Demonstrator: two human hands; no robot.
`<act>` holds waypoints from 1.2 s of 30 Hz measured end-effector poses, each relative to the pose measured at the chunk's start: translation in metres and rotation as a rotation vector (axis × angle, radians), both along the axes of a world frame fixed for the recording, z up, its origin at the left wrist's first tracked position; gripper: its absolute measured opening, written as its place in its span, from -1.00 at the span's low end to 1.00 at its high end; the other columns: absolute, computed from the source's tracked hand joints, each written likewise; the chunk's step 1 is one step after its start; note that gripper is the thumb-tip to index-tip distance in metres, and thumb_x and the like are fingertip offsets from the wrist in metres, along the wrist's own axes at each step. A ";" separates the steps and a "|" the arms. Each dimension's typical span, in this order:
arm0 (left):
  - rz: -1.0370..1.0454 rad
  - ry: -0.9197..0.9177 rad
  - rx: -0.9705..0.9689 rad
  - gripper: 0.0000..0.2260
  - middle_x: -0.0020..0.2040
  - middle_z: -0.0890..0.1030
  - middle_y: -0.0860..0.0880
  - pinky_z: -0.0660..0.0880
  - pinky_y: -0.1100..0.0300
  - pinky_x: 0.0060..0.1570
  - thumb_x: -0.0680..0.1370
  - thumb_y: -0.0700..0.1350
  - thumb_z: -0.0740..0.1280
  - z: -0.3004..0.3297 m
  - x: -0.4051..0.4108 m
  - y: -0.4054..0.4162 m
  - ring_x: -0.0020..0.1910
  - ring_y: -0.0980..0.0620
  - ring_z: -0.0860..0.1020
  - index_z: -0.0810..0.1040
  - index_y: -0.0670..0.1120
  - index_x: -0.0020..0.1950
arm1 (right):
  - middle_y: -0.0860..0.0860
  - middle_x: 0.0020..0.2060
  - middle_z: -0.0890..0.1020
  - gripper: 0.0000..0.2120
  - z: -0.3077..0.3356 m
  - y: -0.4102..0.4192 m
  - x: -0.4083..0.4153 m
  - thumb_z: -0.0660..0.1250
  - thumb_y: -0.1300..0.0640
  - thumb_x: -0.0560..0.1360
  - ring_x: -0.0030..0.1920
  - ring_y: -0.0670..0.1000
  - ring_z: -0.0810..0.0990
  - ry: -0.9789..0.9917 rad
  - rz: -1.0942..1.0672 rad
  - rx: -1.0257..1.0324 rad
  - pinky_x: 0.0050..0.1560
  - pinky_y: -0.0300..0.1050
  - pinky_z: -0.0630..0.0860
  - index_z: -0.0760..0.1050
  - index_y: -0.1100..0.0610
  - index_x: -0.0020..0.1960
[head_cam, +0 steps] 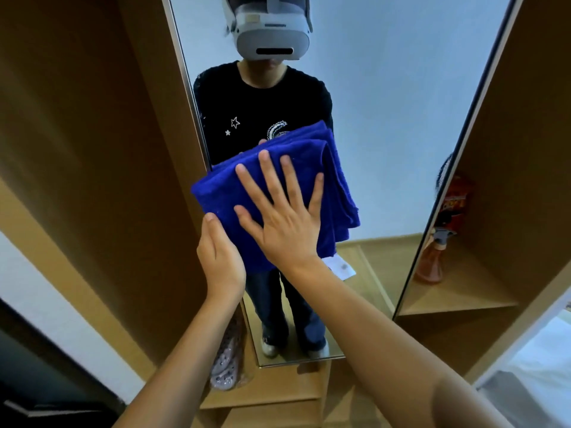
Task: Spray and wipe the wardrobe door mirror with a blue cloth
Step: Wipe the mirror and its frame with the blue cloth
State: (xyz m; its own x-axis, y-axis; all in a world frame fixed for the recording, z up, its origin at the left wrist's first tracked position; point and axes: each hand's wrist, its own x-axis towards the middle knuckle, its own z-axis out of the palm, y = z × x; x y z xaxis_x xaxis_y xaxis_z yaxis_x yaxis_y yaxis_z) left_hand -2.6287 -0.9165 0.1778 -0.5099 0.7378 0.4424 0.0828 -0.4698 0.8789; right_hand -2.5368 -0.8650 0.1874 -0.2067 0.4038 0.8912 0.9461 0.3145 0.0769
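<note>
Right hand (287,223) is flat on the blue cloth (327,168), fingers fanned wide and straight, palm pressing the folded pad against the mirror (386,118); that spread looks meant to push evenly across the whole cloth rather than at one fingertip. Left hand (221,257) sits at the cloth's lower left edge, thumb up along the fold and fingers seemingly curled behind it, though those are hidden, so how firmly it pinches I cannot tell; it seems to be keeping the fold from sliding or opening. The cloth lies about mid-height on the mirror, near the mirror's left frame. Right of the mirror, on the wardrobe shelf (463,291), an orange spray bottle (432,261) stands parked, so spraying looks finished and wiping is the step in hand.
</note>
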 end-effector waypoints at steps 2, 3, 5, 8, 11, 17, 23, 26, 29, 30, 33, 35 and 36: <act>-0.014 -0.016 0.001 -0.69 -0.11 0.58 0.04 0.45 0.13 -0.02 0.68 0.01 -0.03 -0.002 0.000 -0.001 -0.11 0.04 0.54 0.50 0.04 -0.02 | -0.07 0.54 0.01 -0.43 -0.019 -0.001 0.001 -0.01 -0.27 0.60 0.55 -0.02 -0.30 -0.037 -0.021 -0.011 0.48 0.22 -0.33 -0.05 -0.17 0.55; -0.021 -0.020 0.004 -0.68 -0.12 0.56 -0.01 0.44 0.11 -0.04 0.68 0.00 -0.03 -0.003 0.000 -0.002 -0.13 0.02 0.52 0.49 0.00 -0.02 | -0.07 0.54 0.02 -0.43 -0.026 -0.002 0.005 -0.01 -0.28 0.60 0.55 -0.03 -0.31 -0.045 -0.027 -0.011 0.48 0.22 -0.31 -0.04 -0.17 0.55; -0.023 -0.009 0.016 -0.65 -0.12 0.56 -0.02 0.42 0.22 -0.03 0.70 -0.03 -0.07 -0.002 -0.001 -0.004 -0.14 0.11 0.53 0.49 -0.04 0.02 | -0.08 0.53 0.06 -0.45 -0.037 0.000 0.017 0.00 -0.28 0.60 0.55 -0.05 -0.30 -0.057 -0.036 0.004 0.49 0.21 -0.27 -0.01 -0.19 0.54; -0.025 0.015 0.019 -0.62 0.08 0.60 0.01 0.41 0.31 0.14 0.69 0.00 -0.10 -0.001 -0.001 -0.004 0.10 0.20 0.55 0.49 -0.04 0.19 | -0.08 0.51 0.09 -0.47 -0.036 0.003 0.042 0.02 -0.28 0.60 0.57 -0.03 -0.21 -0.030 -0.060 0.020 0.49 0.23 -0.21 0.04 -0.20 0.53; -0.013 0.003 0.000 -0.62 0.16 0.59 0.01 0.42 0.19 0.25 0.65 0.05 -0.06 -0.002 -0.001 -0.003 0.19 0.15 0.53 0.50 0.02 0.21 | -0.04 0.52 0.06 -0.45 -0.018 0.005 0.048 0.04 -0.26 0.59 0.54 0.02 -0.09 0.111 -0.037 -0.017 0.48 0.25 -0.24 0.04 -0.16 0.53; -0.017 -0.018 -0.022 -0.59 0.06 0.60 0.06 0.46 0.37 0.03 0.69 0.01 -0.10 -0.003 0.003 -0.002 0.03 0.24 0.56 0.47 -0.08 0.25 | 0.00 0.55 0.01 -0.43 -0.014 -0.004 0.008 0.01 -0.25 0.60 0.56 0.05 -0.16 0.267 -0.032 -0.087 0.47 0.33 -0.25 0.00 -0.11 0.55; 0.075 -0.019 0.086 -0.62 -0.10 0.57 0.01 0.43 0.36 -0.06 0.67 0.05 -0.07 -0.014 0.007 0.003 -0.13 0.11 0.54 0.49 -0.07 0.03 | -0.04 0.52 -0.21 -0.39 -0.053 -0.006 -0.008 -0.04 -0.27 0.59 0.50 0.01 -0.44 0.044 -0.029 -0.120 0.44 0.27 -0.37 -0.17 -0.14 0.55; 0.095 -0.032 0.091 -0.59 -0.12 0.58 0.03 0.43 0.35 -0.09 0.67 0.07 -0.08 -0.018 0.009 0.007 -0.15 0.14 0.55 0.50 -0.10 0.06 | -0.05 0.54 -0.08 -0.42 -0.061 -0.002 0.008 0.00 -0.27 0.59 0.52 -0.03 -0.39 0.039 -0.009 -0.074 0.47 0.23 -0.34 -0.08 -0.18 0.54; 0.107 0.012 0.142 -0.65 -0.05 0.60 0.06 0.44 0.36 -0.03 0.69 0.01 -0.08 -0.023 0.008 0.009 -0.05 0.22 0.58 0.50 0.04 0.07 | -0.08 0.53 0.02 -0.44 -0.075 0.005 0.039 0.02 -0.27 0.59 0.54 -0.07 -0.33 0.076 -0.026 -0.034 0.48 0.23 -0.29 -0.02 -0.19 0.53; 0.101 0.030 0.158 -0.66 -0.02 0.61 0.05 0.46 0.32 0.01 0.69 0.00 -0.07 -0.027 0.007 0.009 0.00 0.19 0.58 0.50 0.05 0.08 | -0.07 0.53 0.03 -0.44 -0.078 0.006 0.049 0.02 -0.27 0.58 0.55 -0.06 -0.30 0.110 -0.031 -0.028 0.48 0.24 -0.28 0.00 -0.18 0.53; 0.123 0.059 0.116 -0.68 -0.03 0.60 0.04 0.47 0.29 0.01 0.69 -0.02 -0.03 -0.044 0.006 0.006 0.00 0.18 0.57 0.52 0.05 0.07 | -0.03 0.54 0.06 -0.43 -0.079 0.009 0.064 0.05 -0.26 0.59 0.56 0.04 -0.10 0.213 -0.027 -0.019 0.47 0.32 -0.18 0.03 -0.15 0.54; 0.141 0.053 0.067 -0.69 -0.06 0.59 0.09 0.44 0.39 -0.04 0.70 -0.03 -0.03 -0.061 0.009 0.002 -0.06 0.30 0.55 0.51 0.10 0.04 | 0.01 0.56 0.11 -0.44 -0.076 0.007 0.056 0.06 -0.22 0.60 0.55 0.10 -0.02 0.269 -0.019 -0.005 0.46 0.39 -0.13 0.05 -0.13 0.55; 0.151 0.050 0.052 -0.69 -0.04 0.60 0.08 0.43 0.42 -0.05 0.69 -0.03 -0.03 -0.071 0.011 0.001 -0.05 0.31 0.55 0.51 0.08 0.06 | 0.03 0.56 0.13 -0.44 -0.074 0.004 0.049 0.06 -0.21 0.61 0.55 0.11 -0.01 0.295 -0.013 -0.004 0.45 0.41 -0.12 0.05 -0.11 0.55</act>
State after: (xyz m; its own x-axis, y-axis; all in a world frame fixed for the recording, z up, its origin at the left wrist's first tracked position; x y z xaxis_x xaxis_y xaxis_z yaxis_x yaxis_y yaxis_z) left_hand -2.6179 -0.9153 0.1073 -0.5895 0.6299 0.5057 0.1986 -0.4938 0.8466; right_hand -2.4880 -0.8608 0.1129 0.0663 0.4080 0.9106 0.9315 0.3018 -0.2031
